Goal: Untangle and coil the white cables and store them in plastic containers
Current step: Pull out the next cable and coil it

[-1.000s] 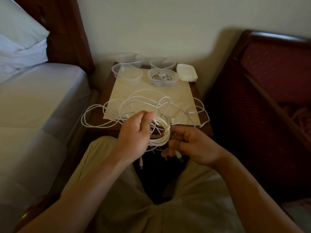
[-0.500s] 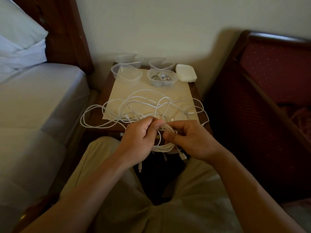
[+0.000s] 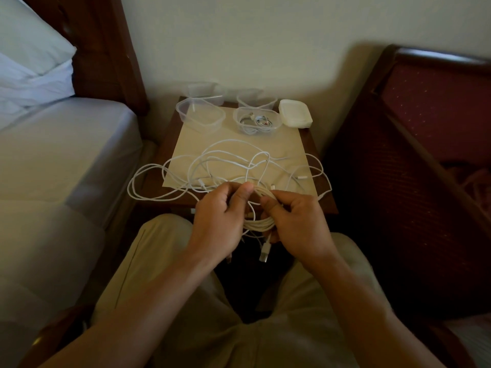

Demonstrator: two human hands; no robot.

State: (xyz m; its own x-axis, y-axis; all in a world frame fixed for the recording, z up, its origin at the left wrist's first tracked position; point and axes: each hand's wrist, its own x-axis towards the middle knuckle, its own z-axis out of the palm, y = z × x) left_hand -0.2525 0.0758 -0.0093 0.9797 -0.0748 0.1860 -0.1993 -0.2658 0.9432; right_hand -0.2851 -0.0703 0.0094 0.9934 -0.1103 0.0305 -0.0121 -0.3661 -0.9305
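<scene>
A half-wound coil of thin white cable (image 3: 261, 221) is pinched between the left hand (image 3: 220, 221) and right hand (image 3: 295, 224), probably so loops stay gathered; the clear plastic containers (image 3: 200, 118) wait at twelve o'clock

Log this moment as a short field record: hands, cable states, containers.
left hand: left hand grips the coiled white cable
right hand: right hand pinches the same coil
loose cables: tangled white cables spread on the wooden bedside table
filled container: clear plastic container holding a coiled cable
empty container: clear plastic container, open
lids: white stack at the table's back right
</scene>
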